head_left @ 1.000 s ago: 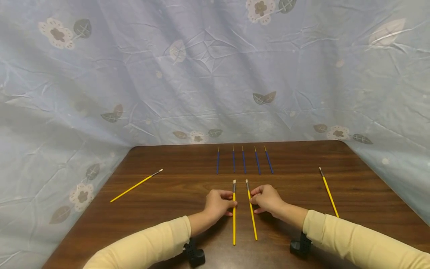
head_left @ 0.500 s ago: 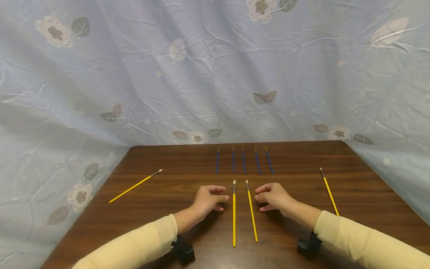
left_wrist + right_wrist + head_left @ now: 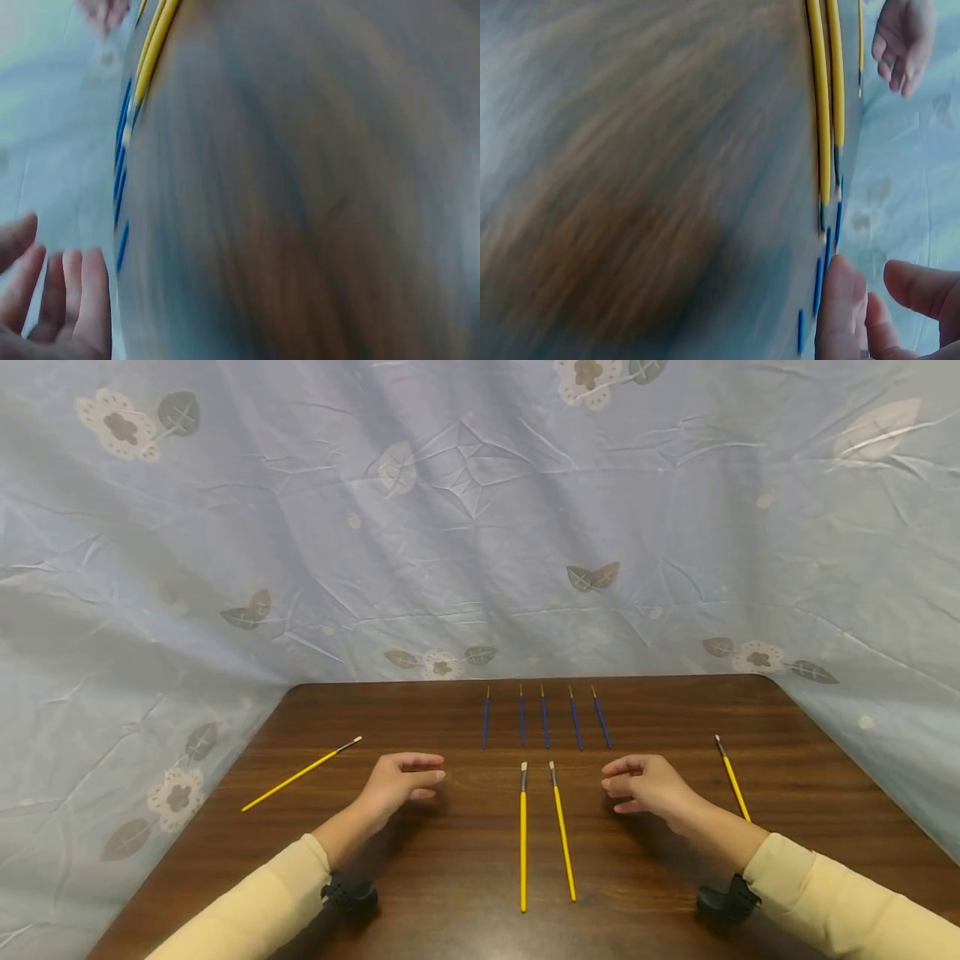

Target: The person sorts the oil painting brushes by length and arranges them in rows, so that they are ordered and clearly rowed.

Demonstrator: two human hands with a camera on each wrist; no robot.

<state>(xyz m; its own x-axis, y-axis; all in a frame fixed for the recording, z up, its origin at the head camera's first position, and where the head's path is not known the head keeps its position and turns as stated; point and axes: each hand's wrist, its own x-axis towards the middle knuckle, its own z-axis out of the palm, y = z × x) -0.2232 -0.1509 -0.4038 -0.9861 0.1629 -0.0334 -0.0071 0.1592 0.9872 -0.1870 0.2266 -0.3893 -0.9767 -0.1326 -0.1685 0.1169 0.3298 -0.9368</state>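
Two yellow paintbrushes lie side by side at the middle of the table: a left one (image 3: 523, 843) and a right one (image 3: 562, 835), bristles pointing away. My left hand (image 3: 401, 787) hovers to their left with loosely bent fingers, holding nothing. On the other side, my right hand (image 3: 647, 789) is held above the table, also without anything in it. Another yellow paintbrush (image 3: 300, 774) lies slanted at the far left. Toward the right lies one more yellow paintbrush (image 3: 733, 781), its lower end hidden behind the right forearm.
Several thin blue paintbrushes (image 3: 544, 722) lie in a spaced row near the back of the brown wooden table (image 3: 420, 877). A pale floral cloth (image 3: 480, 543) hangs behind and around the table. Each wrist wears a black camera strap.
Both hands have let go of the two middle yellow paintbrushes and drawn apart, the left hand to the left and the right hand to the right. Those brushes stay on the table.
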